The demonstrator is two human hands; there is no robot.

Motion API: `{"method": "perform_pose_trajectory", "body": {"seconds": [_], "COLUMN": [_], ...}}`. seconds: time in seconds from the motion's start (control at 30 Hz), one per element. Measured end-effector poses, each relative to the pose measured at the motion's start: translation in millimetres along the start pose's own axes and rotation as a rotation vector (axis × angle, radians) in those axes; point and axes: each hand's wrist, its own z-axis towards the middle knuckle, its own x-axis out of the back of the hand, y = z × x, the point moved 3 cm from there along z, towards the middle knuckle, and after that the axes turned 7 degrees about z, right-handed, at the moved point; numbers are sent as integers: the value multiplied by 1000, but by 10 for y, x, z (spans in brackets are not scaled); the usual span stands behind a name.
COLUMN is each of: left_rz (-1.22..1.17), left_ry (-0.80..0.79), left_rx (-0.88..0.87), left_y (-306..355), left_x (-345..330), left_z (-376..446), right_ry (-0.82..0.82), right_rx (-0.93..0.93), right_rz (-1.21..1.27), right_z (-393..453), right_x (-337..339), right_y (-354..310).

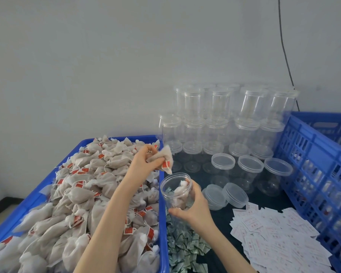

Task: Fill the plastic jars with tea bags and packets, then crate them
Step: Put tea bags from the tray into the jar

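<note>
Left hand [146, 160] pinching a tea bag [166, 161] above the open jar [177, 191] — right hand [193, 208] wrapped round it, beside the blue tray's [162, 213] right rim.

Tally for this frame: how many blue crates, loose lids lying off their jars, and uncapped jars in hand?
Blue crates: 2, the tea bag crate and the slatted crate
Loose lids: 2
Uncapped jar in the right hand: 1
Total: 5

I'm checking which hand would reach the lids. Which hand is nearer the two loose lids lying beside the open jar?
Right. The right hand grips the open jar just beside the loose lids; the left hand holds tea bags above the jar, farther away.
</note>
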Motion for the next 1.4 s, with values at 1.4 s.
{"method": "perform_pose_trajectory", "body": {"seconds": [1.4], "left_rz": [980], "left_ry": [132], "left_rx": [88], "left_y": [-556], "left_x": [-86], "left_z": [84], "right_ry": [45], "right_rx": [33], "right_rz": [-1], "right_z": [21], "right_x": [147], "right_y": [8]}}
